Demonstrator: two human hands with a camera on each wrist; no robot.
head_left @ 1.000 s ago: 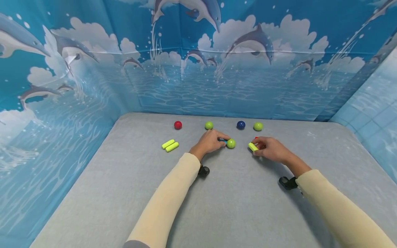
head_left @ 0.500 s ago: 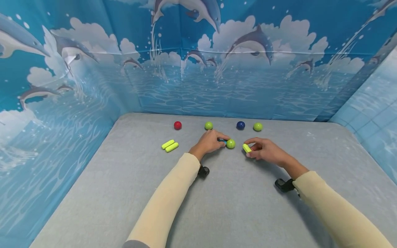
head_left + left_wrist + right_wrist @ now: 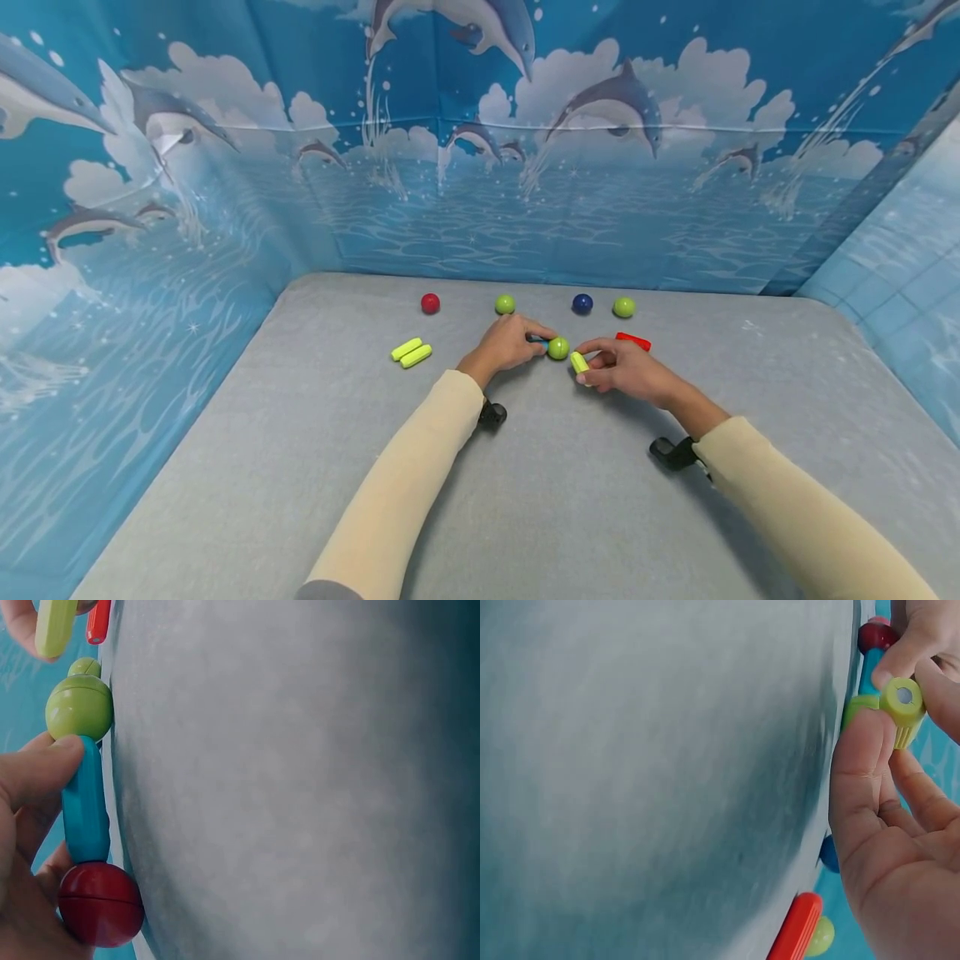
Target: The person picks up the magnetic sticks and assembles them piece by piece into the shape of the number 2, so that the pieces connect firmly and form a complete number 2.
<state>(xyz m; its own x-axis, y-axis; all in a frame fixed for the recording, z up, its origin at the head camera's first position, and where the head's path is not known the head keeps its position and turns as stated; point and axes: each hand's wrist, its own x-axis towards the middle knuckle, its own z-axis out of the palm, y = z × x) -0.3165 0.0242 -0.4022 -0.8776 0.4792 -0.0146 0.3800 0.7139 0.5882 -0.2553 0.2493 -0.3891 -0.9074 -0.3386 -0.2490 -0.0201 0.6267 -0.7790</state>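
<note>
My left hand pinches a blue magnetic stick between thumb and fingers. At one end of that stick sits a green ball; at the other is a dark red ball, hidden by the hand in the head view. My right hand holds a yellow-green magnetic stick by thumb and fingertips, just right of the green ball. A round grey metal end of this stick shows in the right wrist view. Behind the right hand lies a red stick.
Along the table's back stand a red ball, a green ball, a dark blue ball and another green ball. Two yellow-green sticks lie left of the left hand. A dolphin-print curtain rises behind the grey table.
My right hand has moved left with the yellow-green stick, closer to the green ball on the blue stick. The red stick behind it has come into view. The left hand has stayed in place.
</note>
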